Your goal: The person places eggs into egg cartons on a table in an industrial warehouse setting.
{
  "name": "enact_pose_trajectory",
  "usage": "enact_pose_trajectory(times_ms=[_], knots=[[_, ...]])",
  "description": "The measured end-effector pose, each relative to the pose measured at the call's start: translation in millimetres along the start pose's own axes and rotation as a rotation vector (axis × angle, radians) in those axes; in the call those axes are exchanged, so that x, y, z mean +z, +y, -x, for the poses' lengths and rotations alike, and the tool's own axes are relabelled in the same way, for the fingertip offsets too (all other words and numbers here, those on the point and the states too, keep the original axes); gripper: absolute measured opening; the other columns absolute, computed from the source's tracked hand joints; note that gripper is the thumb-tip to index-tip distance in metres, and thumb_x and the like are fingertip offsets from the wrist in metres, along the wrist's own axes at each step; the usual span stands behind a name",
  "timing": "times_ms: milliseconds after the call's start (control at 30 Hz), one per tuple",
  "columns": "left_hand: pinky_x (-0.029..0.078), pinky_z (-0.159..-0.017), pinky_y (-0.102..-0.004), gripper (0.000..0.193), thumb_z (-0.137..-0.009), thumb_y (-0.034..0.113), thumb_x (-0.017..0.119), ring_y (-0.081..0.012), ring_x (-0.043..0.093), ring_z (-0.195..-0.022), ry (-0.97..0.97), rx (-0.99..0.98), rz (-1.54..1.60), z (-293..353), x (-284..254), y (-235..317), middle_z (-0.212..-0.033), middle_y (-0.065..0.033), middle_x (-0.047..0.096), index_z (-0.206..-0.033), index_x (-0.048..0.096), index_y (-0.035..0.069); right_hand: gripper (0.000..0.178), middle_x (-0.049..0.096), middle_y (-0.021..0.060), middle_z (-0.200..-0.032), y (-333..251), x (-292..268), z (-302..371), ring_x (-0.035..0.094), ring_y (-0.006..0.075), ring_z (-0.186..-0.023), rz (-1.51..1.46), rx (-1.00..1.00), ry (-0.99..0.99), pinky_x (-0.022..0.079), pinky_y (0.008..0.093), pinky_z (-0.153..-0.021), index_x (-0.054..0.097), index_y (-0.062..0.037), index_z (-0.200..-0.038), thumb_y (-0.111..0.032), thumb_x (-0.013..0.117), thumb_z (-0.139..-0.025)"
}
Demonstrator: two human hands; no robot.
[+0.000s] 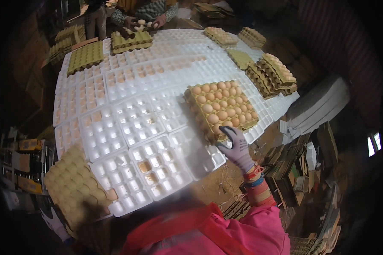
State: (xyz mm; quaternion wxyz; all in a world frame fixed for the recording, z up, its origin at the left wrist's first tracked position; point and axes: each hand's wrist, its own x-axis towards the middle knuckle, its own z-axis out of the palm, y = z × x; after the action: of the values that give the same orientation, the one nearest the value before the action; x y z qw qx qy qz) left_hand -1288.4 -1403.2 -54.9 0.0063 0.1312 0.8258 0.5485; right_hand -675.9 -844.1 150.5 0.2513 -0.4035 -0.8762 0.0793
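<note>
My right hand [236, 146], in a pale purple glove with dark fingertips, is at the near corner of a stack of pulp egg trays [192, 111]. Its fingers curl over the top beside a corner egg, and the thumb lies lower against the side. Rows of brown eggs [222, 115] fill the top tray. At the lower left, my gloved left hand [55, 223] is at the outer edge of an egg-free pulp egg tray [74, 182], which tilts over the table's corner; the tray hides most of its fingers.
White moulded plastic trays [142, 117] cover the table, some cells holding brown eggs. Across it, a person's gloved hands [158, 21] handle eggs over pulp trays [132, 41]. More egg trays [268, 78] stand at the far right. Flattened cardboard [285, 170] lies to the right.
</note>
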Motion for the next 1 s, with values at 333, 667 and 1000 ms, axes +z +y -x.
enact_pose_trajectory(times_ms=[333,667,1000], knots=[[0.042,-0.106,-0.0428,0.059,-0.071,0.011,0.079,-0.0345,0.045,-0.130,-0.660,0.736,0.069,280,403,407,-0.146,-0.0174,0.039,-0.127,0.060,0.005,0.048,0.056,0.0115,-0.112,111,-20,-50,0.060,0.0329,-0.102,0.134,-0.157,-0.527,0.048,0.0451,-0.086,0.058,-0.0177,-0.113,-0.036,0.076,-0.072],[0.041,-0.101,-0.0475,0.063,-0.065,0.028,0.085,-0.0374,0.052,-0.117,-0.658,0.835,-0.133,362,535,421,-0.126,-0.0198,0.053,-0.118,0.056,0.008,0.031,0.067,0.0125,-0.107,201,-50,-77,0.065,0.0169,-0.083,-1.461,0.149,-0.511,0.053,0.0291,-0.072,0.059,-0.0028,-0.112,0.005,0.062,-0.081],[0.053,-0.073,-0.0308,0.024,-0.091,0.021,0.060,-0.0173,0.063,-0.074,-0.781,-0.024,0.589,328,541,450,-0.081,-0.0054,0.063,-0.108,0.064,0.004,0.037,0.065,0.0128,-0.100,170,-3,-123,0.065,0.0284,-0.085,0.048,-0.616,-0.502,0.051,0.0413,-0.074,0.067,-0.0141,-0.110,-0.032,0.068,-0.078]])
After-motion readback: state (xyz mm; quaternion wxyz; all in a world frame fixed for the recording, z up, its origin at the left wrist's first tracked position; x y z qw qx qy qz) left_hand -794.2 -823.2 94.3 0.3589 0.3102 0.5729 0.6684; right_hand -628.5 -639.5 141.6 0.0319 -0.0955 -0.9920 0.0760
